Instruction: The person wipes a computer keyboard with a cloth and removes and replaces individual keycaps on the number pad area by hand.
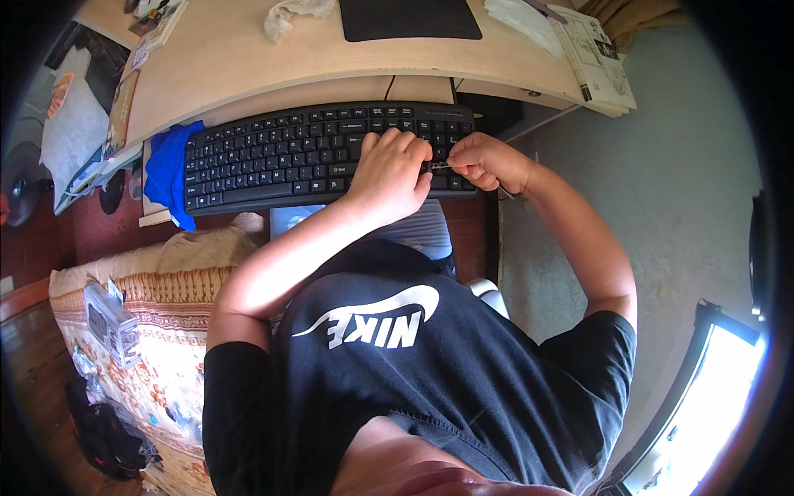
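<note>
A black full-size keyboard (pixel 260 191) lies before me on the keyboard tray. My left hand (pixel 392 177) rests over its right part, fingers curled, with thumb and forefinger close together near the number pad. Whether a small part sits between them cannot be told. Just right of it, my right hand (pixel 490 162) pinches a thin metal tool (pixel 510 194), its shaft passing through the curled fingers. The tool's far end reaches the number-pad keys beside my left thumb. Several keys under both hands are hidden.
A blue cloth (pixel 167 170) touches the keyboard's left end. Beyond is the wooden desk (pixel 248 68) with a black mouse pad (pixel 409 18), crumpled tissue (pixel 294 15) and a printed book (pixel 598 59). A patterned cover (pixel 167 310) bearing a clear box (pixel 111 325) lies at left; a wall (pixel 670 155) stands at right.
</note>
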Demonstrator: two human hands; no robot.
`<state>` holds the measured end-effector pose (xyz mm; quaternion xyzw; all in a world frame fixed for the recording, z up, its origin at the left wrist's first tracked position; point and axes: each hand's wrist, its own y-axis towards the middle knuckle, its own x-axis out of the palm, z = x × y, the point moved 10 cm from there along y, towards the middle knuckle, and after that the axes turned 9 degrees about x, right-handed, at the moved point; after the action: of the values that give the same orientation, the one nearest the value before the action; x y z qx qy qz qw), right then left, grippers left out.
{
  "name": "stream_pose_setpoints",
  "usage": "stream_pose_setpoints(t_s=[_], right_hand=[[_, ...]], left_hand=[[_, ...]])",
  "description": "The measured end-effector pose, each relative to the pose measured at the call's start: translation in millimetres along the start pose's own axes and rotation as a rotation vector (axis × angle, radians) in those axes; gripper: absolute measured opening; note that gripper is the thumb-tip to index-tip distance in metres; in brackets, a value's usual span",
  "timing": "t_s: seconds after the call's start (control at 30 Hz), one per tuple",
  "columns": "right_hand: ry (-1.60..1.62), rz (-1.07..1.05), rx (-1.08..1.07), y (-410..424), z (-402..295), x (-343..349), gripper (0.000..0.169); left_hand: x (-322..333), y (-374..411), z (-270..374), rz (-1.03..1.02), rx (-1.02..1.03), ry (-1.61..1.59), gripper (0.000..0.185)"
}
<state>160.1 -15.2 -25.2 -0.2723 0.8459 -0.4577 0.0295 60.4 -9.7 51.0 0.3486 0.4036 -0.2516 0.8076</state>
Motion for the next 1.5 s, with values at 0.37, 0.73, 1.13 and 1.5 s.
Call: stream_pose_setpoints(t_s=[0.37, 0.73, 1.13, 1.5], right_hand=[[-0.997, 1.106, -0.654, -108.9, -134.6, -65.5, 0.017], [-1.254, 1.505, -0.899, -69.1, -184.7, -96.4, 0.021], [-0.148, 0.286, -0.841, -2.8, -138.3, 81.7, 0.026], [0.101, -0.211, -0.447, 90.1, -118.5, 173.5, 0.022]], left_hand=[[-11.4, 0.8, 0.3, 0.109, 0.056, -0.082, 0.025], [-56.4, -20.6, -31.3, 0.336, -0.066, -0.294, 0.020], [-144.8, -70.8, -30.9, 0.633, 0.182, 0.090, 0.023], [-165.1, -141.4, -70.3, 0.585, 0.039, 0.204, 0.025]])
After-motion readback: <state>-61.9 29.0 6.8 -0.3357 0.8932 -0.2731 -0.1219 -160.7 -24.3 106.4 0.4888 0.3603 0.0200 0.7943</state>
